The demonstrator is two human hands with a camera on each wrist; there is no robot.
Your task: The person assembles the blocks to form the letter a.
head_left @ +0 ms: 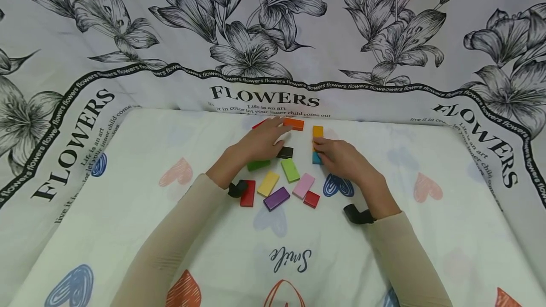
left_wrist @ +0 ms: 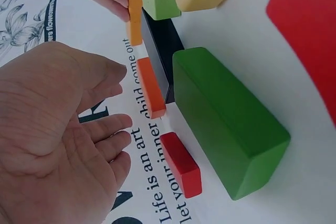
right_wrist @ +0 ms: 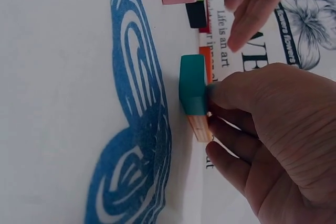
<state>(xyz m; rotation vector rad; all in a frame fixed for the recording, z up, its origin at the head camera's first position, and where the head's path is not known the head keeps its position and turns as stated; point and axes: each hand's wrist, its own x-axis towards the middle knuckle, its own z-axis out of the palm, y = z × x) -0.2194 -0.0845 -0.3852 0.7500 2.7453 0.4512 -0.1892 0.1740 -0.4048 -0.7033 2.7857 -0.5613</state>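
My right hand [head_left: 343,158] pinches at a teal block [right_wrist: 192,83], its thumb at the block's side and its other fingers bent along the orange-yellow block [head_left: 317,131] behind. These blocks stand in a line, end to end. My left hand [head_left: 263,141] reaches over the far blocks with fingers loosely bent and nothing in them. Near it in the left wrist view are an orange block [left_wrist: 150,88], a red block [left_wrist: 181,165], a black block [left_wrist: 161,51] and a dark green block [left_wrist: 226,121].
Closer to the body lie a light green block [head_left: 290,170], yellow block [head_left: 268,184], pink block [head_left: 304,186], purple block [head_left: 276,198], long red block [head_left: 248,194] and small red block [head_left: 311,199]. A flower-printed cloth [head_left: 264,96] rises behind the white surface [head_left: 362,269].
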